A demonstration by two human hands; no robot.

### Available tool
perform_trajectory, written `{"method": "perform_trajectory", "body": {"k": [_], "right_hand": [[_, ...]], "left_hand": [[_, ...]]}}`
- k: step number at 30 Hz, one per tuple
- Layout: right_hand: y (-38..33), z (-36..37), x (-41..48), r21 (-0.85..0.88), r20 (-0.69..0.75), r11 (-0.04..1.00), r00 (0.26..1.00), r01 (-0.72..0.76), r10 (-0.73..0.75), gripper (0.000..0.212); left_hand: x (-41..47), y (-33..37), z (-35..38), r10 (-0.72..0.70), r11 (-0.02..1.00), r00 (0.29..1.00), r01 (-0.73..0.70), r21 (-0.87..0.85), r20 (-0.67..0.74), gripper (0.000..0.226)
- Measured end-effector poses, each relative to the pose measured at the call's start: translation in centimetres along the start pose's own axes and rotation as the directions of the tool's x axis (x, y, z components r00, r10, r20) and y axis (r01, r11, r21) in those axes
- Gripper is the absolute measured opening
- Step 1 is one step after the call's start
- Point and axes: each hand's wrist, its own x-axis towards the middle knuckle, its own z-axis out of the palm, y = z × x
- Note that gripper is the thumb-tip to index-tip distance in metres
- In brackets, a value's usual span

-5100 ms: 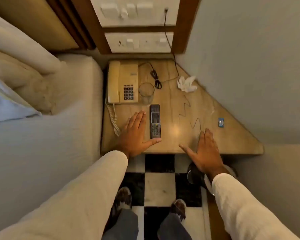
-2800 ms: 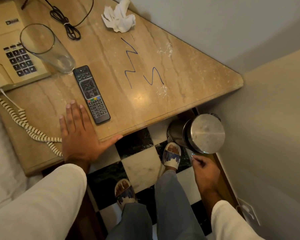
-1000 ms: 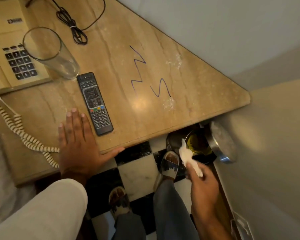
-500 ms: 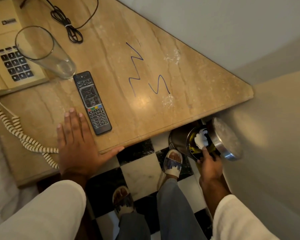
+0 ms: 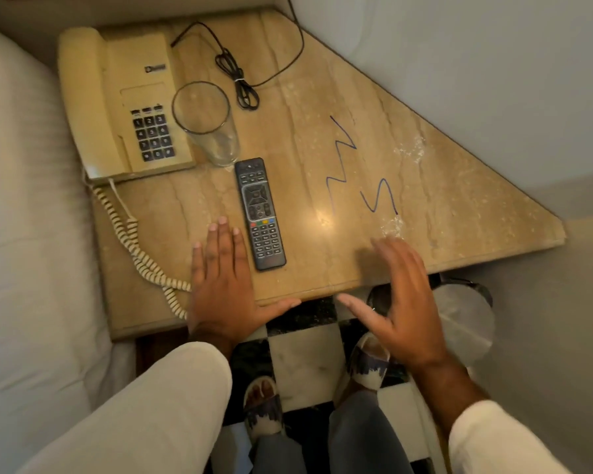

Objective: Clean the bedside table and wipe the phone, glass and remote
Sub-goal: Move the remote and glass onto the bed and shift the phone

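The marble bedside table (image 5: 459, 213) carries a beige corded phone (image 5: 117, 100) at the back left, a clear empty glass (image 5: 208, 124) beside its keypad, and a black remote (image 5: 259, 213) in front of the glass. Blue pen scribbles (image 5: 343, 165) and white powdery smudges (image 5: 408, 152) mark the top to the right. My left hand (image 5: 220, 285) lies flat on the front edge, just left of the remote. My right hand (image 5: 401, 299) hovers open and empty over the front edge, blurred by motion.
A coiled black cable (image 5: 240, 83) lies behind the glass. A steel pedal bin (image 5: 466, 319) with its lid down stands on the checkered floor under the table's right corner. The bed (image 5: 24, 234) borders the left; walls close in at the right.
My right hand dropped the crumpled tissue into the bin, then rose empty to the table's front edge. The bin lid has closed. My left hand has stayed flat on the table.
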Motion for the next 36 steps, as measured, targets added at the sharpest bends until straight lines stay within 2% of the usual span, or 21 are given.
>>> {"method": "perform_trajectory", "body": {"k": [2, 4, 7, 9, 12, 16, 19, 21, 24, 27, 30, 33, 36], "right_hand": [[-0.6, -0.2, 3.5, -0.122, 0.110, 0.979, 0.983, 0.161, -0.147, 0.121], [-1.3, 0.5, 6.8, -0.231, 0.234, 0.921, 0.937, 0.314, -0.261, 0.137], [-1.9, 2.1, 10.7, -0.317, 0.387, 0.822, 0.856, 0.472, -0.342, 0.147], [-2.3, 3.5, 12.1, -0.362, 0.484, 0.763, 0.807, 0.536, -0.338, 0.150], [-2.3, 5.4, 12.5, -0.393, 0.520, 0.743, 0.797, 0.543, -0.307, 0.155], [-2.1, 6.7, 11.8, -0.412, 0.458, 0.748, 0.828, 0.521, -0.324, 0.154], [-2.2, 6.5, 11.9, -0.410, 0.461, 0.751, 0.828, 0.517, -0.319, 0.153], [-2.3, 6.5, 12.0, -0.415, 0.467, 0.750, 0.828, 0.516, -0.311, 0.152], [-2.4, 6.6, 12.0, -0.414, 0.467, 0.745, 0.824, 0.524, -0.320, 0.148], [-2.4, 6.6, 12.1, -0.415, 0.475, 0.749, 0.825, 0.516, -0.306, 0.148], [-2.2, 6.6, 12.2, -0.417, 0.492, 0.748, 0.820, 0.517, -0.292, 0.147], [-2.1, 6.6, 12.2, -0.416, 0.489, 0.747, 0.820, 0.519, -0.297, 0.144], [-2.3, 6.8, 12.1, -0.422, 0.474, 0.741, 0.824, 0.521, -0.310, 0.147]], "left_hand": [[0.1, 0.1, 0.0, 0.004, 1.000, 1.000, -0.004, -0.022, 0.009, 0.151], [0.1, 0.0, 0.1, 0.004, 1.000, 1.000, -0.003, -0.030, 0.010, 0.151], [0.1, 0.0, 0.1, 0.015, 0.999, 1.000, -0.015, -0.034, 0.001, 0.150], [0.1, 0.0, 0.1, 0.018, 0.999, 1.000, -0.018, -0.036, 0.001, 0.149], [0.1, 0.1, 0.1, 0.019, 0.999, 1.000, -0.019, -0.042, 0.003, 0.148], [0.0, 0.1, -0.2, 0.009, 1.000, 1.000, -0.009, -0.027, 0.026, 0.148], [-0.1, 0.1, -1.2, 0.003, 0.992, 1.000, -0.001, -0.123, 0.019, 0.145], [-0.1, 0.0, -2.2, -0.075, 0.949, 0.997, 0.062, -0.309, -0.030, 0.129], [1.5, 1.8, -4.0, -0.318, 0.824, 0.945, 0.233, -0.517, -0.080, 0.101], [4.6, 4.6, -5.4, -0.421, 0.761, 0.906, 0.328, -0.561, -0.042, 0.093], [6.3, 6.1, -5.9, -0.475, 0.740, 0.880, 0.413, -0.531, 0.022, 0.089], [5.1, 6.4, -5.8, -0.540, 0.688, 0.841, 0.466, -0.556, 0.037, 0.083], [1.8, 4.8, -5.9, -0.576, 0.630, 0.817, 0.459, -0.626, 0.020, 0.080]]}}
